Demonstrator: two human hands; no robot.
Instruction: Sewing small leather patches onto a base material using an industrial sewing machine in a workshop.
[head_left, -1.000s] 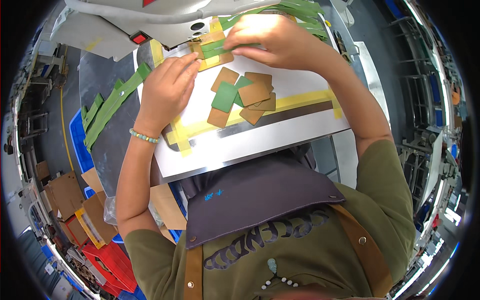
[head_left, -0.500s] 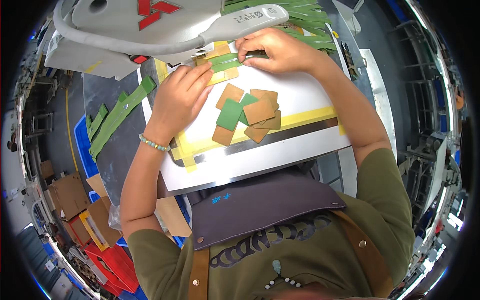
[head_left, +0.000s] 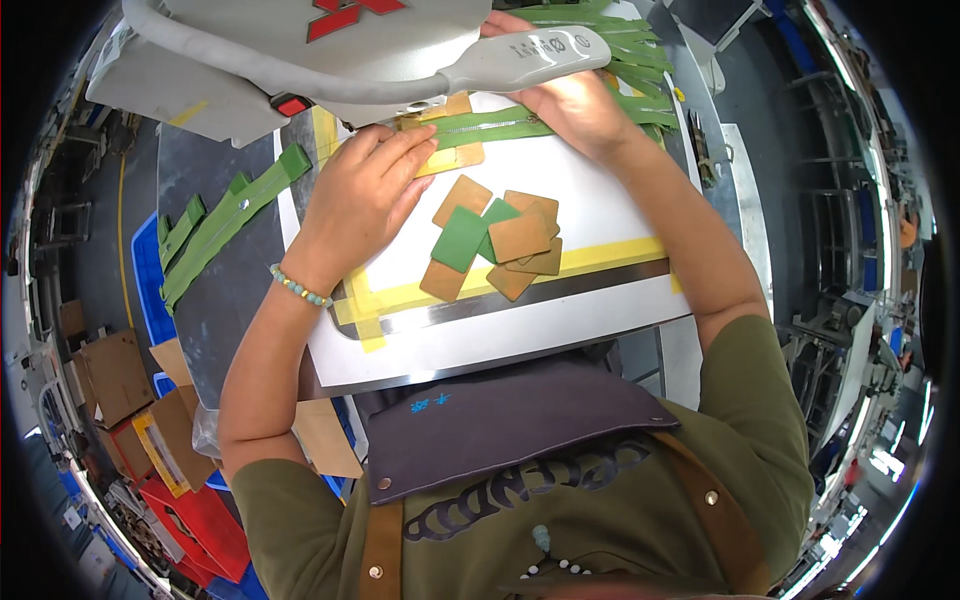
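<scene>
A green zipper with metal teeth lies across the white work surface under the grey sewing machine. My left hand, a beaded bracelet at its wrist, rests flat fingers on the zipper's left end, thumb apart. Its slider is near my right hand, which reaches up behind the pale lamp. Stretched fingertips show above the lamp and the thumb below; the lamp hides the rest. Below the zipper lie a green square patch and several tan square patches, overlapping.
More green zippers are heaped at the far right; others hang over the table's left side. Yellow tape borders the white surface. Dark tools lie at the right edge. Cardboard boxes and a red crate stand lower left.
My right hand has let go of the zipper and moved up and right behind the lamp. More of the zipper and its slider shows. My left hand stays on the zipper's left end.
</scene>
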